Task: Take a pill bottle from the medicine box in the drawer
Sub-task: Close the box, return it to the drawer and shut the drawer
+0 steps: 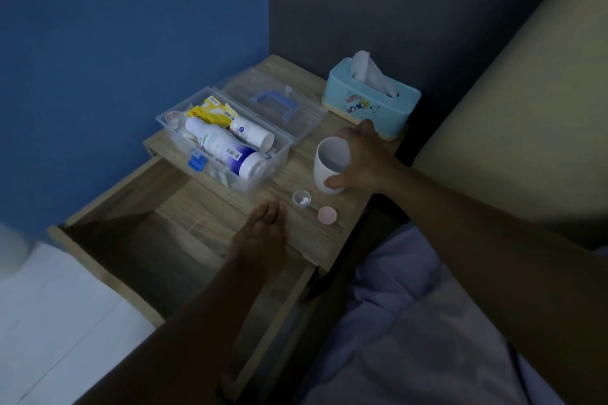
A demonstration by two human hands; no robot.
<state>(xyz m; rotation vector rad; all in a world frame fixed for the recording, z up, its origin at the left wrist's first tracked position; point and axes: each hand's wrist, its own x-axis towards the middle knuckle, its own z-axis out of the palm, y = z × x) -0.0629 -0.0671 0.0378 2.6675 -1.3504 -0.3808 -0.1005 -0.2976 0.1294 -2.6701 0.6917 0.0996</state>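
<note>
The clear medicine box (279, 154) stands open on the wooden bedside table, its lid (276, 105) with a blue handle folded back. Inside lie a large white and purple bottle (227, 149), a smaller white bottle (251, 134) and yellow packets (212, 112). A tiny open pill bottle (301, 198) with white tablets stands on the table, its pink cap (327, 215) beside it. My right hand (357, 158) grips a white cup (330, 164). My left hand (261, 237) rests flat at the table's front edge, fingers together, holding nothing.
The drawer (108, 260) below the table top is pulled out toward me and looks bare inside. A light blue tissue box (371, 100) stands at the back right. Blue wall on the left, padded headboard on the right, bedding (411, 322) in front.
</note>
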